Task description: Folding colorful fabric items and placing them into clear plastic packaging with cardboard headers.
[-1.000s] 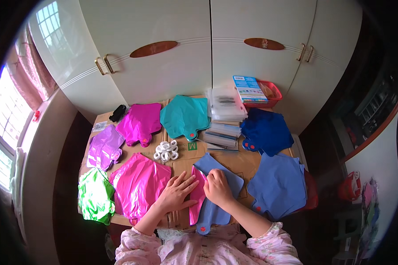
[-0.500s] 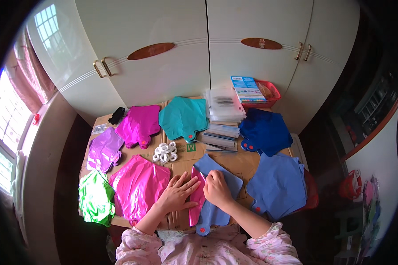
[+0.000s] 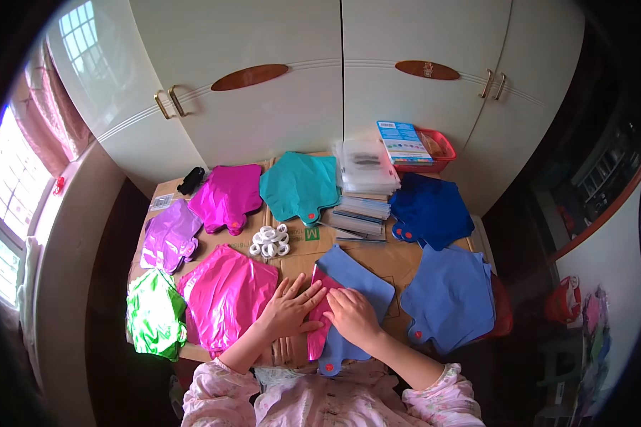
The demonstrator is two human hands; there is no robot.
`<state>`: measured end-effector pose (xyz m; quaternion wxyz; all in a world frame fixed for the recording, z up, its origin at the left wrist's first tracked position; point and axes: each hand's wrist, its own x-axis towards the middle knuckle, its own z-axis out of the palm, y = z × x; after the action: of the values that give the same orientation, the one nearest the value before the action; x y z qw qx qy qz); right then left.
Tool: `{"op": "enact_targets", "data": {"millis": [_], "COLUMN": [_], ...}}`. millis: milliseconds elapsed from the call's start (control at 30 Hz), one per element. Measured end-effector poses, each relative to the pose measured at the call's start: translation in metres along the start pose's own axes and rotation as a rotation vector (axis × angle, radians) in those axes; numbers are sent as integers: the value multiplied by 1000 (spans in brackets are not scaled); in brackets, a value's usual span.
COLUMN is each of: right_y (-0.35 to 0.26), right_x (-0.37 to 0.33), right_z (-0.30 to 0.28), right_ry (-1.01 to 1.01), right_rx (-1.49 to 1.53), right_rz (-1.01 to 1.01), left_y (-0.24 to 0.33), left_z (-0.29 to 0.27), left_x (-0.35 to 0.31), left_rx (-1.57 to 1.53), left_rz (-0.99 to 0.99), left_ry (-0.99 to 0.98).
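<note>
Big white wardrobe doors [image 3: 320, 85] across the back, window [image 3: 7, 206] at far left. Cardboard-covered table [image 3: 377, 260] below, loaded with flat colored bags. Largest first: light-blue bag stack [image 3: 452, 295] at right, dark-blue stack [image 3: 429, 210] behind it, shiny pink bag [image 3: 224, 295] at left front, teal bag [image 3: 299, 185] centre back, magenta bag [image 3: 228, 196] beside it, purple bag [image 3: 169, 235] and green bag [image 3: 153, 313] along the left edge. Clear packet stack [image 3: 367, 167] mid back, red basket [image 3: 434, 149] with a blue box [image 3: 404, 141] on it. Cluster of small white rings [image 3: 269, 242] mid table.

Work piece at front centre: blue bag [image 3: 356, 288] lying flat, narrow pink bag [image 3: 319, 324] lying on its left part, both just ahead of the torso. Left hand [image 3: 288, 309] spread flat, fingers splayed, palm pressing the pink bag's left edge; gripping nothing. Right hand [image 3: 352, 317] palm-down with fingers loosely curled, resting on the blue bag where it meets the pink one; possibly pinching an edge, hard to tell at this size.

Step in hand, as a judgement: flattening or folding the pink bag against the blue one. Next move likely calls for holding the left palm steady while sliding the right along the seam, keeping edges aligned.
</note>
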<state>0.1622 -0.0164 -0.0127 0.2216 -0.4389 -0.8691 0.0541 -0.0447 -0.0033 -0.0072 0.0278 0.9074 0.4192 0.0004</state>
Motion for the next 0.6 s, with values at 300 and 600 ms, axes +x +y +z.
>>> {"op": "enact_targets", "data": {"millis": [300, 600], "right_y": [1, 1], "right_x": [-7, -7], "right_z": [6, 7], "right_ry": [27, 16], "right_rx": [-32, -38], "right_rz": [3, 21], "left_y": [-30, -42], "left_z": [-4, 1], "left_x": [23, 37], "left_rx": [92, 214], "left_rz": [-12, 73], "left_ry": [6, 82]}}
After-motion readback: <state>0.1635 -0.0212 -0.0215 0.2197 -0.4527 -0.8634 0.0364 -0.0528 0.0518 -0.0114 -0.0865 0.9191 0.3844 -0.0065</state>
